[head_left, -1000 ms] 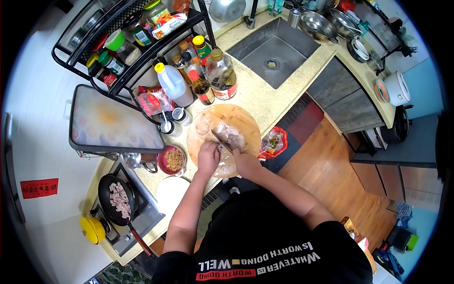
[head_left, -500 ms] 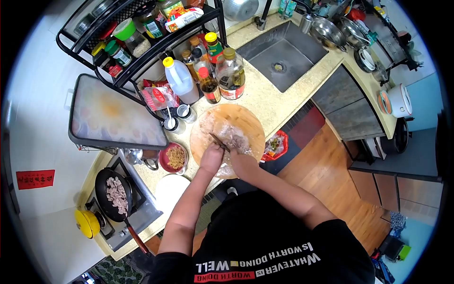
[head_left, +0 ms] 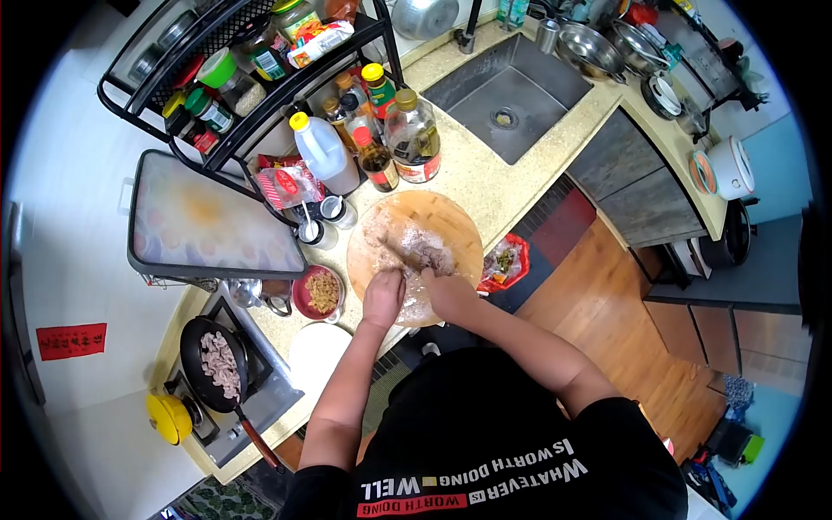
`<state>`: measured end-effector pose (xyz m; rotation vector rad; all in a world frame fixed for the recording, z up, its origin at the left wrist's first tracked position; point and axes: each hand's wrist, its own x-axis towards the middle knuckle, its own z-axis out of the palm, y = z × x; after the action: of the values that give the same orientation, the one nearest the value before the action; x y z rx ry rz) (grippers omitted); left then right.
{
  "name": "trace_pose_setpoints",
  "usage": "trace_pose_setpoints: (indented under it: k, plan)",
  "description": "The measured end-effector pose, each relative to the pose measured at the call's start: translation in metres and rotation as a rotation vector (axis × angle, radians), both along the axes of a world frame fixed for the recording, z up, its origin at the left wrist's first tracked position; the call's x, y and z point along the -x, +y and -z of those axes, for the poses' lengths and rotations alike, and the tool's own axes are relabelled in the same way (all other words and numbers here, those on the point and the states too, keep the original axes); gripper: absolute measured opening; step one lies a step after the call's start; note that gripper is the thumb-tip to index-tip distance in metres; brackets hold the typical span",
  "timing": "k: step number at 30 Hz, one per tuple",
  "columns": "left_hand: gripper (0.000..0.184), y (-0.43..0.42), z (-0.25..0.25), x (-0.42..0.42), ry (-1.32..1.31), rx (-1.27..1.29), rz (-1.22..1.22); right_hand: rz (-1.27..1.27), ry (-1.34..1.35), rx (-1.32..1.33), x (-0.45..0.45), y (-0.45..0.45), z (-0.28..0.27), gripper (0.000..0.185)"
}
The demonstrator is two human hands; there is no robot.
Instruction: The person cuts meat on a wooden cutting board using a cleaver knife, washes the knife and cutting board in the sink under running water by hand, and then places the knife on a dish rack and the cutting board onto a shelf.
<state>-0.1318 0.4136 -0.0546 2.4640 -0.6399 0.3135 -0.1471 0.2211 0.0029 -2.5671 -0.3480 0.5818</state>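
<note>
A round wooden cutting board (head_left: 455,221) lies on the counter, dusted with white powder. Small pieces of meat (head_left: 433,255) are heaped near its middle. My right hand (head_left: 449,295) is closed on a knife (head_left: 400,256), whose blade points up and left over the board and looks blurred. Close on the left, my left hand (head_left: 384,296) rests at the board with its fingers pressed together; what lies under them is too small to make out. A red bowl of minced food (head_left: 321,293) stands left of the board.
A black pan (head_left: 198,374) with sliced meat sits on the stove. A white plate (head_left: 315,357) is near the front edge. Bottles (head_left: 327,154) and a black rack (head_left: 247,143) stand behind, with a sink (head_left: 511,100) to the right. A red-rimmed waste bin (head_left: 518,270) is below the counter.
The camera view has shifted slightly back and forth. My left hand has moved a little away from the knife since half a second ago, and the blade's position has changed slightly.
</note>
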Motion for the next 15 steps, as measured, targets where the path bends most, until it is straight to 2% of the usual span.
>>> trace_pose_setpoints:
  k: [4, 11, 15]
  plan:
    - [0.008, 0.003, 0.004, -0.004, 0.084, -0.108, 0.054, -0.074, 0.069, 0.039, 0.012, 0.002, -0.018, 0.020]
    - [0.007, 0.002, 0.006, -0.009, 0.081, -0.188, 0.105, 0.010, 0.068, -0.062, 0.023, 0.006, 0.008, 0.020]
    - [0.010, 0.003, 0.008, -0.005, 0.113, -0.211, 0.139, 0.064, 0.062, -0.069, -0.011, 0.032, 0.018, 0.018]
